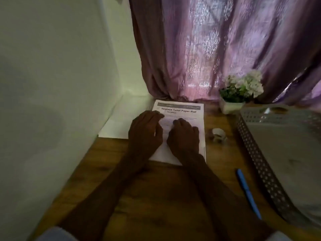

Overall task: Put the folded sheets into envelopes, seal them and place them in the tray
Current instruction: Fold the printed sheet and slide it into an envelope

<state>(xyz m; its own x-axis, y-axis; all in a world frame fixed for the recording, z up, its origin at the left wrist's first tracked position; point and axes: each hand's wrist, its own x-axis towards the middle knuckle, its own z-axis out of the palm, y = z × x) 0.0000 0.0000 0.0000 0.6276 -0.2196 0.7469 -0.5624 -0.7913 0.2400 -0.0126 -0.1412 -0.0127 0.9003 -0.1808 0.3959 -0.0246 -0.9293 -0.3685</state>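
Under my palms lies matt white paper, a printed sheet (182,115), smooth and flat. The table (156,197) is wood with a visible grain and a dull finish. The tray (260,162) beside me has a perforated wall, grey and faintly shiny. The pen (248,193) looks like glossy blue plastic. The curtain (217,49) is thin cloth with a textured weave.

both hands lie on a printed sheet (184,112) on the wooden table (156,197), left hand (145,131) beside right hand (184,136), fingers bent. white envelopes (118,124) lie left of it; a tape roll (218,134), blue pen (248,193), mesh tray (260,162) and flower pot (232,105) lie right.
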